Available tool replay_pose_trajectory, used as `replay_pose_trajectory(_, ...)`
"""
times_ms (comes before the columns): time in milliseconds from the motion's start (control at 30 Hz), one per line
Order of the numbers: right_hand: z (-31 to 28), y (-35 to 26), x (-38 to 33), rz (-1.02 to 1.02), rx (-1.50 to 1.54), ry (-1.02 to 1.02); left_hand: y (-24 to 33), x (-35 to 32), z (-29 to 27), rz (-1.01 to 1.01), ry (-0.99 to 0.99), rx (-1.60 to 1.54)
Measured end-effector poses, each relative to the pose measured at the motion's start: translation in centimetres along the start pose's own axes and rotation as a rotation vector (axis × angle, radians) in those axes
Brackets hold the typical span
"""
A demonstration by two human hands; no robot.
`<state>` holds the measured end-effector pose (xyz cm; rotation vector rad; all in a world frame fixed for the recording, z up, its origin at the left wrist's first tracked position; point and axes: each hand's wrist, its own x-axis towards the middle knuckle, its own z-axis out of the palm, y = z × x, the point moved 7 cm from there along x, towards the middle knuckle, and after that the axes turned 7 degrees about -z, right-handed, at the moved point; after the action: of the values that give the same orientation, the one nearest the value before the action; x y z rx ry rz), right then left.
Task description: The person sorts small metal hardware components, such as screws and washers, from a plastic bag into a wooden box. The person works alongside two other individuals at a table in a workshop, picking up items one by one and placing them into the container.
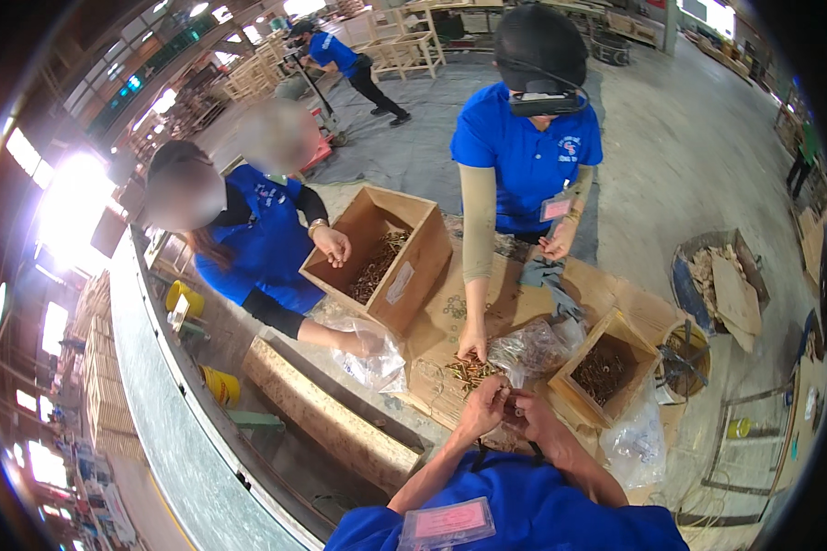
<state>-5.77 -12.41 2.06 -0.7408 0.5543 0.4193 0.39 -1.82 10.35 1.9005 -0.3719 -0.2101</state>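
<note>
My left hand (481,407) and right hand (524,410) meet over the cardboard-covered table (616,289), fingers curled tight around a small metal piece I can't make out. A pile of brass screws (469,371) lies just beyond them, where a co-worker's hand (473,345) touches it, beside a small wooden box (606,367).

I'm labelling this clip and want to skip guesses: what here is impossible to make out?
- Head view: what the left hand and right hand pinch between them; too small, fingers cover it.
- Small wooden box: contents dark and tiny.
- Large wooden box: its near wall hides part of the inside.
- Clear plastic bag: contents blurred by glare.
</note>
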Motion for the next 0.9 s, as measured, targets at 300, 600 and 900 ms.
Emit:
replay_pose_trajectory(300, 0.7, -1.8, -1.1, -0.135, 0.0, 0.014, 3.1, 0.2, -0.9, 0.199, -0.066, 0.083)
replay_pose_trajectory(600, 4.4, -4.5, -4.7, -0.271, 0.068, -0.136, 5.2, 0.2, -0.6, 0.286, -0.201, 0.353)
replay_pose_trajectory(900, 0.9, -2.7, -3.4, -0.182, 0.084, -0.14, -3.2, -3.2, 3.6, -0.747, -0.274, -1.124)
